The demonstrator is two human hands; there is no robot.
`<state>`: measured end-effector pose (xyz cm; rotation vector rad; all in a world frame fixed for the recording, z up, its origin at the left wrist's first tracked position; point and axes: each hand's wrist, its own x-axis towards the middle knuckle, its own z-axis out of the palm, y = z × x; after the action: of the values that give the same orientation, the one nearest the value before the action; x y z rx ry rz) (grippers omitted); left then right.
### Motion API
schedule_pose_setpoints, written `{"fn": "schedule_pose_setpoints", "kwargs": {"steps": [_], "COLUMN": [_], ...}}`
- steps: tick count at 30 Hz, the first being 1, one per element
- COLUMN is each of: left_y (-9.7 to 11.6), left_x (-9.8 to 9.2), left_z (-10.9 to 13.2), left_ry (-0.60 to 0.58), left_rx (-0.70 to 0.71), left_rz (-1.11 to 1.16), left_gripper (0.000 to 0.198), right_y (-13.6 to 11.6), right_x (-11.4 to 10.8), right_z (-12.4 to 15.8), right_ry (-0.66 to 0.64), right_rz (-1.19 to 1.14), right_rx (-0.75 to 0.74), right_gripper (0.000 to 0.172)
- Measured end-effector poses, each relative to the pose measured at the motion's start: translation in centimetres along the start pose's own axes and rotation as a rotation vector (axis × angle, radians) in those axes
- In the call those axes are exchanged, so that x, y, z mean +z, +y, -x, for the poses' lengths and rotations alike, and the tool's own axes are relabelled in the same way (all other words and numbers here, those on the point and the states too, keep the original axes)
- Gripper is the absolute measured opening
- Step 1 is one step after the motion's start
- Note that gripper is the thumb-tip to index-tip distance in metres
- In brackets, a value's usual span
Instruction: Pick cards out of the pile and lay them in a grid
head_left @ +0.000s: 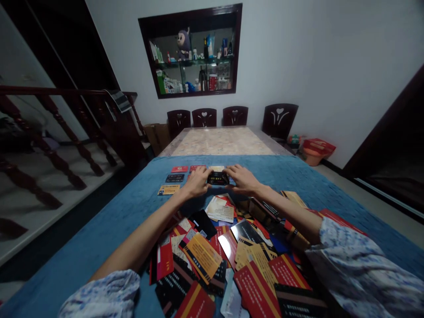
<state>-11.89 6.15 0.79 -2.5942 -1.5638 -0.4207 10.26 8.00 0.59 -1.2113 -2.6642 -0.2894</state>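
My left hand [198, 182] and my right hand [243, 179] pinch a black card with yellow lettering [217, 178] from its two sides, just above or on the blue cloth. Behind it shows the edge of a pale card [217, 168]. Left of my hands lie a red card [179, 169], a dark card [175, 178] and an orange-yellow card [168, 190], one below another. My left fingers partly cover another red card [198, 167]. Between my forearms, nearer to me, spreads a loose heap of red, black and yellow cards [202, 258], overlapping at all angles.
A blue cloth [109, 225] covers the near part of the table; its far part is bare marble-patterned top [212, 140]. Dark chairs [204, 118] stand at the far end. A wooden railing [49, 110] runs along the left, and a pinkish tub [313, 155] sits on the right floor.
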Motion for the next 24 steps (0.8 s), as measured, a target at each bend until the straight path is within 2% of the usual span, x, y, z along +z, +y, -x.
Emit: {"fn": "schedule_pose_setpoints", "kwargs": {"steps": [6,15,24], "left_y": [-1.0,-2.5,-2.9], "left_x": [0.3,0.8,2.2], "left_z": [-1.5,-4.8,-5.6], "left_ry": [-0.031,-0.163,-0.258], "left_rx": [-0.042,-0.129,-0.167], "left_rz": [-0.016,-0.019,-0.050], "left_gripper": [0.054,0.052,0.054], "right_y": [0.3,1.2,1.6], "right_x": [0.1,0.2,1.7], "right_z": [-1.8,-4.8,-5.6], "right_ry": [-0.078,-0.197,-0.290], "right_rz": [0.038,0.034,0.021], "right_rx": [0.048,0.111,0.140], "right_gripper": [0.055,0.050,0.047]}}
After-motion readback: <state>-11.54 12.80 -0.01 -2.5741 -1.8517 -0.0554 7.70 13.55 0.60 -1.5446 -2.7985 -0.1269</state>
